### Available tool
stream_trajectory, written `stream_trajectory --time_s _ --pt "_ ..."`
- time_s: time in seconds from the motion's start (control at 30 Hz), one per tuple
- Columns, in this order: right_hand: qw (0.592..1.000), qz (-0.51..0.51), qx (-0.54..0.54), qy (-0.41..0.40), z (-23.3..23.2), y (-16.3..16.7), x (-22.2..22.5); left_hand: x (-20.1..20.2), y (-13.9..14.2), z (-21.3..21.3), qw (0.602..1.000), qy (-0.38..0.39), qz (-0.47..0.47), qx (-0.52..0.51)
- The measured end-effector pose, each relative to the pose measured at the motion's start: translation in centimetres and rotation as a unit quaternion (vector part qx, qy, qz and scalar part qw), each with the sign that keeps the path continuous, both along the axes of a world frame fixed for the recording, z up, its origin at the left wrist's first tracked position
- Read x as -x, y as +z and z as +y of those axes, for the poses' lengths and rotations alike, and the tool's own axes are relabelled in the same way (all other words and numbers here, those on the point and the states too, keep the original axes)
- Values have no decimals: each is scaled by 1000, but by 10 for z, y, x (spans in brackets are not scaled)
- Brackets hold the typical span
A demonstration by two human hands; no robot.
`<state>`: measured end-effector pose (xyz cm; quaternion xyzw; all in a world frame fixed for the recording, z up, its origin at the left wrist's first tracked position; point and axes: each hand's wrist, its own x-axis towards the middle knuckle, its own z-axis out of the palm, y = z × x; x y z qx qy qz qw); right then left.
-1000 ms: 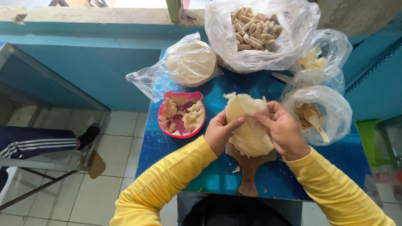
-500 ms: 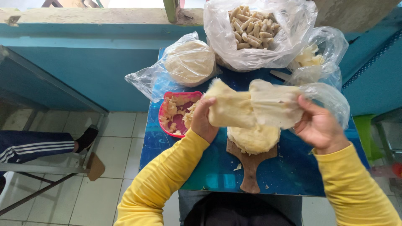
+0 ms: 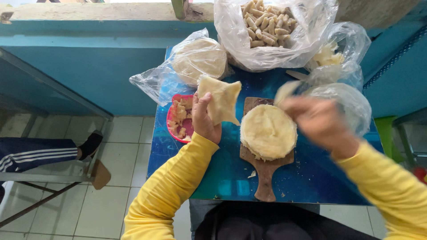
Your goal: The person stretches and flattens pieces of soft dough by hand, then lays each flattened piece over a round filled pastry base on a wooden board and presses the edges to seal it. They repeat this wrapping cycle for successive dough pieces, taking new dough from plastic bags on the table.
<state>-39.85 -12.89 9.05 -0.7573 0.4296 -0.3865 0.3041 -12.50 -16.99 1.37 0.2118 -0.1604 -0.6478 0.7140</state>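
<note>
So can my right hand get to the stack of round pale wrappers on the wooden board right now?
Probably yes. The right hand is blurred, hovering just beside the stack of round pale wrappers on the wooden board, with nothing between them; the left hand holds one sheet off to the side.

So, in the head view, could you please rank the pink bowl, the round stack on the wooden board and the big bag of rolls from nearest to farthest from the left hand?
Measured from the left hand, which holds a pale wrapper:
1. Pink bowl: right beside the hand, on its left.
2. Round stack: on the wooden board, to the hand's right.
3. Big bag of rolls: at the table's far edge.
</note>
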Motion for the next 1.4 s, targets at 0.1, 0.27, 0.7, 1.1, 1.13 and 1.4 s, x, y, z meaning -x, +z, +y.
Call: stream_trajectory --time_s 0.1,0.27,0.7,1.1,1.13,1.4 --pt "959 277 32 -44 26 -41 -34 1 1 4 1000 -10 -20 7" --pt "968 219 116 -49 37 -61 -32 3 0 8 999 -24 -26 25" --pt "957 233 167 -40 60 -52 -47 10 -12 9 998 -35 -46 13" --pt "930 285 231 -21 74 -33 -59 16 -15 13 992 -55 -78 83" --pt "939 266 215 -35 72 -29 -54 16 -16 13 992 -58 -73 83" --pt "962 258 87 17 46 -19 -9 16 -18 14 993 -61 -69 75"
